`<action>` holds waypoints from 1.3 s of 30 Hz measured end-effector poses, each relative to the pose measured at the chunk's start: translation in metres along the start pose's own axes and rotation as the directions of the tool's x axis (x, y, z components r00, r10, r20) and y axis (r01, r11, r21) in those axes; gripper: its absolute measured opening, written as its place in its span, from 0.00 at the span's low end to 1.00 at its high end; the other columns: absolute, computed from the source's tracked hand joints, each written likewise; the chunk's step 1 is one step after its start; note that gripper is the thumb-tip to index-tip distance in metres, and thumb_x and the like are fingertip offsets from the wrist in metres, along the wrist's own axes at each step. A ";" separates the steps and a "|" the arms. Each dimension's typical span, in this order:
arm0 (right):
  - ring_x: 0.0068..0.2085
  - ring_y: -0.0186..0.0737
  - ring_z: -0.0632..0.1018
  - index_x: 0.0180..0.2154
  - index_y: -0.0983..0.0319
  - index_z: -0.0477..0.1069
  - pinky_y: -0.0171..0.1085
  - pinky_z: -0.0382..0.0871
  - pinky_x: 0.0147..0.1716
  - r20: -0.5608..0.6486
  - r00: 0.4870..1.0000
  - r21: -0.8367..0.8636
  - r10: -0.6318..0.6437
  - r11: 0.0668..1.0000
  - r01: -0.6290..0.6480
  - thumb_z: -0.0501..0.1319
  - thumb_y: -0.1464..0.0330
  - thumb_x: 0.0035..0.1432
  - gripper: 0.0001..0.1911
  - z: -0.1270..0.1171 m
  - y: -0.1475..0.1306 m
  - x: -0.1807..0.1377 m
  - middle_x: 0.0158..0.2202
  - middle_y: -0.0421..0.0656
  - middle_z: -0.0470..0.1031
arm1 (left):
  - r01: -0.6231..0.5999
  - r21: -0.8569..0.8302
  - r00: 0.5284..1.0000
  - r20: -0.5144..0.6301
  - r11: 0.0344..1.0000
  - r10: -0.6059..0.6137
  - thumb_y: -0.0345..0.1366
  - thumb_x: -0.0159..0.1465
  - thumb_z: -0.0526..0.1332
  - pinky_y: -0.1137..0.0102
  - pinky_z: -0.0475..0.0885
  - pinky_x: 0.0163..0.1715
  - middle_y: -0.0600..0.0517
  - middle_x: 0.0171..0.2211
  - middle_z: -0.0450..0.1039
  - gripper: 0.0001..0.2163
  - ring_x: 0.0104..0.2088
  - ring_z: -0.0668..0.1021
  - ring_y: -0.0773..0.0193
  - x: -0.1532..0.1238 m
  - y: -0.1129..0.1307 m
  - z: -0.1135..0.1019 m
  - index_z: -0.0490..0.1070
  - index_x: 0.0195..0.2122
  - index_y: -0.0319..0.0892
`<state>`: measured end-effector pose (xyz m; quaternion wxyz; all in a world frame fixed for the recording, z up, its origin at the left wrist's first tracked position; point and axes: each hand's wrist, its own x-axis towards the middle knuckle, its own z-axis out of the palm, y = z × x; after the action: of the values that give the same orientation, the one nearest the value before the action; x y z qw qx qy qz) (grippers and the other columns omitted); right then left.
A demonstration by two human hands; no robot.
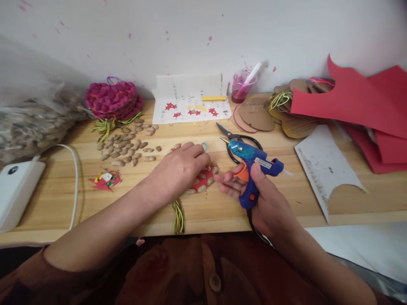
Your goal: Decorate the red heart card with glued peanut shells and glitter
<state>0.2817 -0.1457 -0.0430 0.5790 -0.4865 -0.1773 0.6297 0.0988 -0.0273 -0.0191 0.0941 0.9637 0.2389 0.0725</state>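
Observation:
My right hand [270, 195] is wrapped round the handle of a blue hot glue gun [249, 154] with an orange trigger, its nozzle pointing up and left. My left hand [184, 165] is over a red piece [203, 181] ringed with peanuts, fingers curled down onto it; whatever is in the fingertips is hidden. A light blue loop [204, 146] shows just past the knuckles. Below the red piece hangs a yellow-green and dark tassel [179, 217]. Black-handled scissors [235, 159] lie open on the table, partly behind the glue gun.
Loose peanuts [125, 146] lie left, near paper scraps [106, 180] and a white device with a cable [20, 192]. Behind stand magenta peanut-covered pieces [112, 99], a paper with red stars [165, 116] and a paint cup [238, 91]. Cardboard discs [259, 116] and red sheets [349, 101] lie right.

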 end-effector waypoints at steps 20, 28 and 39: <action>0.49 0.53 0.84 0.35 0.57 0.74 0.49 0.79 0.48 -0.035 0.999 0.033 0.011 0.999 -0.010 0.68 0.45 0.54 0.22 0.002 0.001 0.000 0.36 0.44 0.82 | 0.007 0.008 1.000 0.005 1.000 -0.007 0.31 0.71 0.57 0.65 0.71 0.43 0.45 0.39 0.73 0.06 0.41 0.73 0.57 0.000 0.000 0.000 0.74 0.41 0.39; 0.48 0.51 0.84 0.35 0.57 0.73 0.50 0.78 0.50 -0.022 1.000 0.029 0.000 1.000 0.001 0.67 0.45 0.56 0.22 0.002 0.002 0.001 0.35 0.43 0.81 | 0.022 0.000 1.000 0.012 1.000 -0.022 0.32 0.71 0.58 0.63 0.72 0.44 0.44 0.39 0.73 0.06 0.42 0.74 0.56 0.001 0.001 0.000 0.74 0.41 0.38; 0.51 0.53 0.83 0.35 0.58 0.73 0.48 0.77 0.52 -0.017 1.000 0.060 0.009 0.998 -0.008 0.69 0.46 0.55 0.22 0.003 0.000 -0.001 0.37 0.44 0.81 | 0.092 -0.290 0.979 -0.147 0.953 -0.139 0.25 0.67 0.56 0.70 0.74 0.41 0.48 0.43 0.74 0.09 0.39 0.78 0.65 -0.003 -0.010 0.002 0.75 0.40 0.39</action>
<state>0.2792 -0.1458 -0.0417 0.5923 -0.4751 -0.1511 0.6330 0.0919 -0.0208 -0.0233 0.2142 0.9154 0.2894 0.1801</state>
